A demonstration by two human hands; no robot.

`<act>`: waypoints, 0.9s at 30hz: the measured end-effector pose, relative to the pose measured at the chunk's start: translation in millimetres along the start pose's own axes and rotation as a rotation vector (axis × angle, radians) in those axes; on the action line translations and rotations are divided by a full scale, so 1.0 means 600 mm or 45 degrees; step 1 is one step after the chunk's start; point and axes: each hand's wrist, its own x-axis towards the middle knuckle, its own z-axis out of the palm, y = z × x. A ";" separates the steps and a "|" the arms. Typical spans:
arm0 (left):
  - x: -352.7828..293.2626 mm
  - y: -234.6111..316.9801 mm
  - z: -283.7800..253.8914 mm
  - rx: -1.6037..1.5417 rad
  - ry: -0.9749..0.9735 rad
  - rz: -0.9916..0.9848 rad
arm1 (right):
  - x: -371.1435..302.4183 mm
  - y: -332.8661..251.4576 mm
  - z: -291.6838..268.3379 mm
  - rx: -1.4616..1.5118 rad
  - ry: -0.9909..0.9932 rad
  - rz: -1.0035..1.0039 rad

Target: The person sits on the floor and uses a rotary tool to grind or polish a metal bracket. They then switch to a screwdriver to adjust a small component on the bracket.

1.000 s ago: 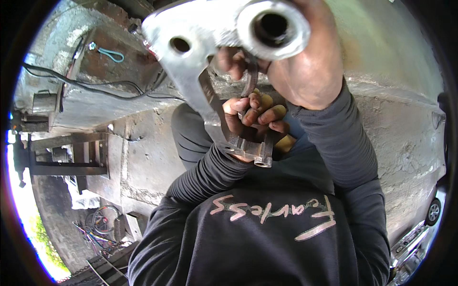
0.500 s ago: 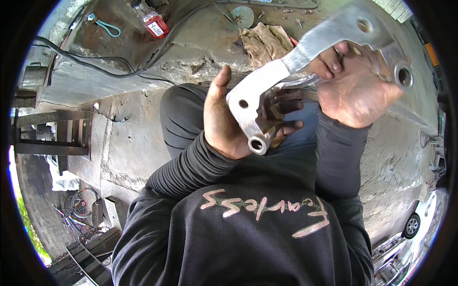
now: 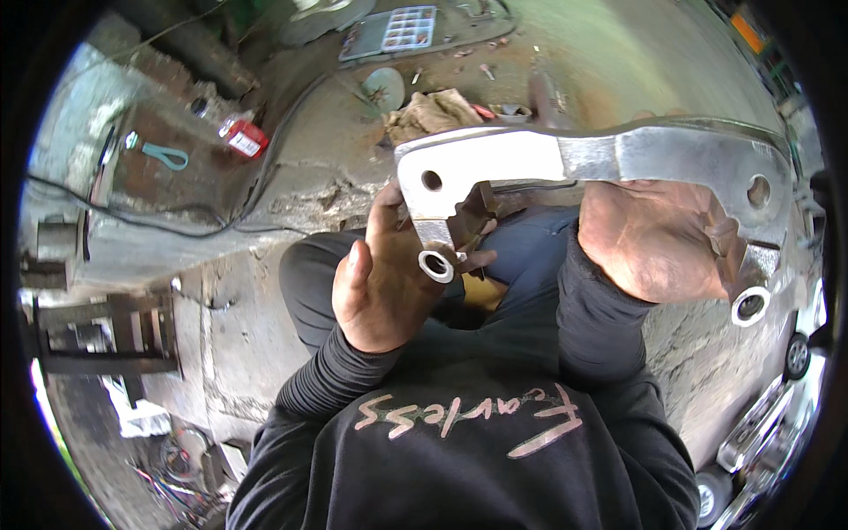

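Silver-grey metal bracket (image 3: 601, 159), red can (image 3: 245, 138), teal loop (image 3: 166, 155), tan rag (image 3: 430, 113), black sleeves (image 3: 353, 371)

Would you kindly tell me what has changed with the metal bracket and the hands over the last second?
The grey metal bracket has swung from slanting steeply to lying nearly level across the view, one eyelet end low at the left hand, the other at the right hand. The right hand has shifted from wrapping the top end to gripping under the right end. Both hands still hold it over the lap; the red bottle has not moved.
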 end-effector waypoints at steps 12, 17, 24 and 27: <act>0.025 -0.022 -0.029 0.758 0.195 0.191 | 0.016 0.036 -0.017 -0.512 -0.921 -0.221; 0.035 -0.040 -0.046 0.676 0.279 0.148 | 0.033 0.060 -0.020 -0.573 -1.241 -0.228; 0.091 0.015 -0.110 1.435 0.568 0.303 | -0.048 0.081 -0.109 -1.026 -0.351 -0.225; 0.122 0.044 -0.141 1.784 0.484 0.189 | -0.082 0.076 -0.145 -0.954 -0.036 0.145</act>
